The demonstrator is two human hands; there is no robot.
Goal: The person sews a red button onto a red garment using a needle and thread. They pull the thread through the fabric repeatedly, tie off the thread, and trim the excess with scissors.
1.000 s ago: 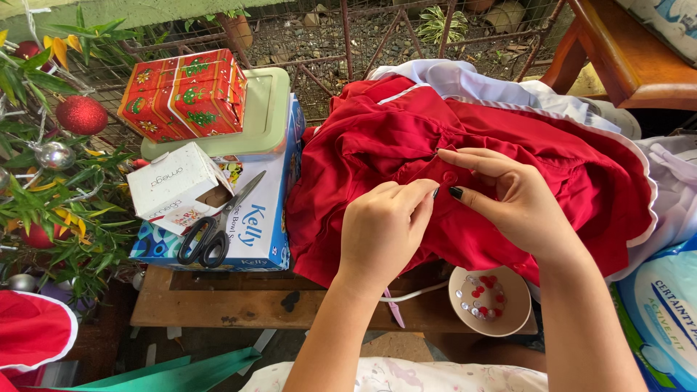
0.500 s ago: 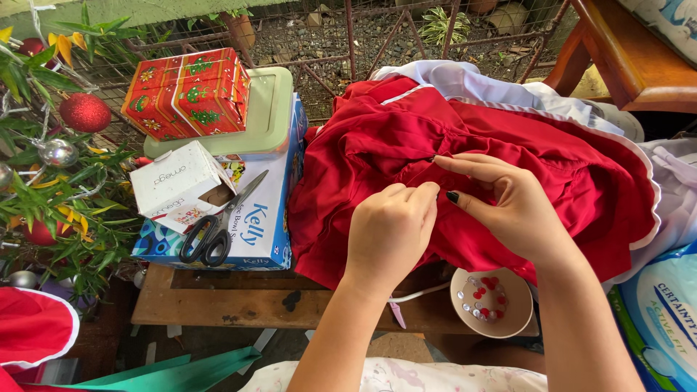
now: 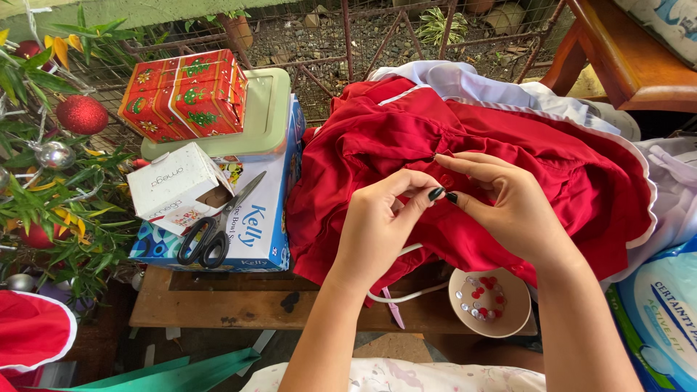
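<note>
Right, both hands are on the red garment (image 3: 377, 138), which is heaped over the wooden bench (image 3: 218, 301) and a pile of white cloth (image 3: 465, 80) behind it. My left hand (image 3: 377, 225) has thumb and forefinger pressed together, pinching a fold of the red fabric close to the middle of the heap; dark-painted nails meet right there. My right hand (image 3: 508, 203) comes in from the other side, its fingers curled and nipping the same fold, so the two sets of fingertips are touching or all but touching. Whether a needle sits between them I cannot tell; it is too small to see.

The garment lies with its long axis running left to right across the view, its white-trimmed hem (image 3: 642, 181) curving down the right side and the bunched end pointing toward the blue carton (image 3: 261, 232) on the left. Black-handled scissors (image 3: 214, 232) rest on that carton, blades aimed up and to the right, toward the garment. Beside them sits a small white box (image 3: 178, 185), and behind, a red gift-wrapped box (image 3: 185, 94) on a pale green lid (image 3: 268, 109). Below my right wrist a small bowl (image 3: 519, 323) holds red and clear buttons.
</note>
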